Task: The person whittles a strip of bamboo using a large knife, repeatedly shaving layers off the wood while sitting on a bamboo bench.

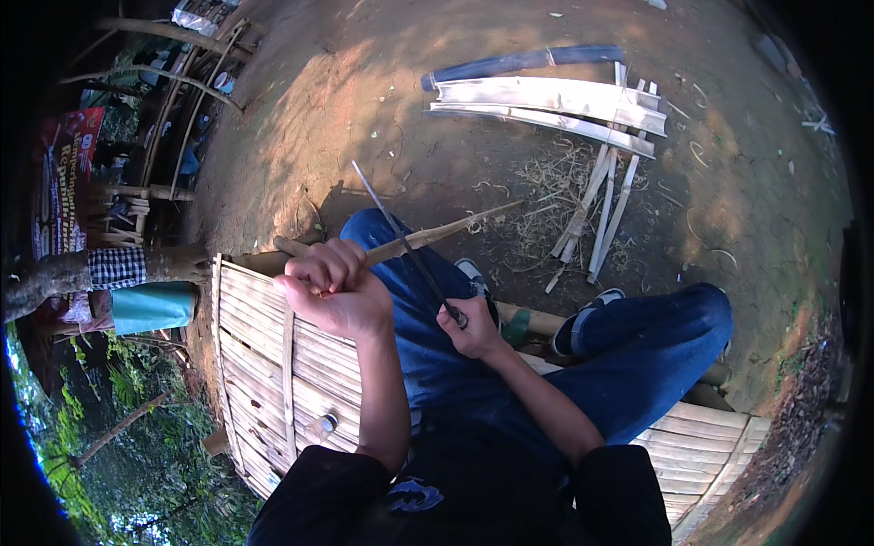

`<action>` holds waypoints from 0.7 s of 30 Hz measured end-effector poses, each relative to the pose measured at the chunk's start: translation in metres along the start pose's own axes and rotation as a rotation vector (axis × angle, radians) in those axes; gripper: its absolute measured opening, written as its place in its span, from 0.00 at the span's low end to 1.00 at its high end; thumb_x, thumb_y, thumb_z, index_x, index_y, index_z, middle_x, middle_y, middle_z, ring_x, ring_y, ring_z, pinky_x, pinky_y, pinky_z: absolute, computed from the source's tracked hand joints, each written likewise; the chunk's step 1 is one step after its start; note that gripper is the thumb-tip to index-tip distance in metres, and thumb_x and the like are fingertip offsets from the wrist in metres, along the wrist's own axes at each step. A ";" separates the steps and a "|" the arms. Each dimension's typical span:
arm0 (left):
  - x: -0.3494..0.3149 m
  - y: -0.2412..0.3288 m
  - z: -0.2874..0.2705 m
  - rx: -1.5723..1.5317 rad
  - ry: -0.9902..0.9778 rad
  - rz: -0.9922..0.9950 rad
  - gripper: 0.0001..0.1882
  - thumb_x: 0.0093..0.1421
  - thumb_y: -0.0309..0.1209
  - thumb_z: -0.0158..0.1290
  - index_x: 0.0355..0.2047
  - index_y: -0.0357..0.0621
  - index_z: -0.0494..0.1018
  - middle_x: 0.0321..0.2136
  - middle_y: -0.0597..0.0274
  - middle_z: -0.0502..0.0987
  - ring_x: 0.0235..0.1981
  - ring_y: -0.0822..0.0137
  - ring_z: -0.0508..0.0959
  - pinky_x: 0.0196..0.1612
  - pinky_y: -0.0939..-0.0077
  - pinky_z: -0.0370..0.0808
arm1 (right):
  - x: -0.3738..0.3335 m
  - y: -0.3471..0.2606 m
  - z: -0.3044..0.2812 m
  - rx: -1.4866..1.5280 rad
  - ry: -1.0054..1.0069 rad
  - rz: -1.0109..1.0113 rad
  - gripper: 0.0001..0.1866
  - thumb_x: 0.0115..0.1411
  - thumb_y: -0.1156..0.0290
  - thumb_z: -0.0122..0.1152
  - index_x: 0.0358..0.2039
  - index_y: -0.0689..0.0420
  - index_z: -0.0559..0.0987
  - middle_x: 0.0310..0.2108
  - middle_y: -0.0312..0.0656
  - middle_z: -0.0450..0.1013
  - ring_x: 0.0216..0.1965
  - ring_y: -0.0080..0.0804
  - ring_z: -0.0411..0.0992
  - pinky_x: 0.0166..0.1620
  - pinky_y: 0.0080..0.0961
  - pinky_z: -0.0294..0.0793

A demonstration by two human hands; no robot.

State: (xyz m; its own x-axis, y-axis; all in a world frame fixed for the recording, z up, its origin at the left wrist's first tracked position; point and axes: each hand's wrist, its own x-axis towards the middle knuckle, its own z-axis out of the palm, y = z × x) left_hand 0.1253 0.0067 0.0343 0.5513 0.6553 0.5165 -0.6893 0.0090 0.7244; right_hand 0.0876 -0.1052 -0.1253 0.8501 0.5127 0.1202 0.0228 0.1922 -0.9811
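Clenched around the near end of the bamboo stick [428, 237], my left hand [332, 287] aims its long axis far-right, while my right hand [473, 329] grips the knife [405, 241], its blade crossing the stick.

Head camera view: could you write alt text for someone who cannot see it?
A seated person grips a bamboo stick in the left hand and lays a long knife across it with the right hand. They sit on a slatted bamboo bench; split bamboo strips lie on the dirt ahead.
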 end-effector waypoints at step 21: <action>0.007 -0.002 0.020 0.072 0.112 0.057 0.24 0.67 0.46 0.35 0.16 0.52 0.47 0.10 0.72 0.47 0.12 0.77 0.47 0.17 0.81 0.46 | 0.016 0.066 -0.011 -0.120 0.193 0.102 0.23 0.62 0.58 0.51 0.13 0.57 0.66 0.10 0.31 0.62 0.10 0.20 0.59 0.15 0.21 0.58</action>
State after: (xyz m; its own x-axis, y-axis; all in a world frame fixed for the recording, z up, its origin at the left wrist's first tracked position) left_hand 0.1401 -0.0038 0.0455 0.4534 0.7332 0.5068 -0.6805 -0.0824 0.7281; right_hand 0.1086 -0.0931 -0.1897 0.9357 0.3529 -0.0003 -0.0156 0.0406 -0.9991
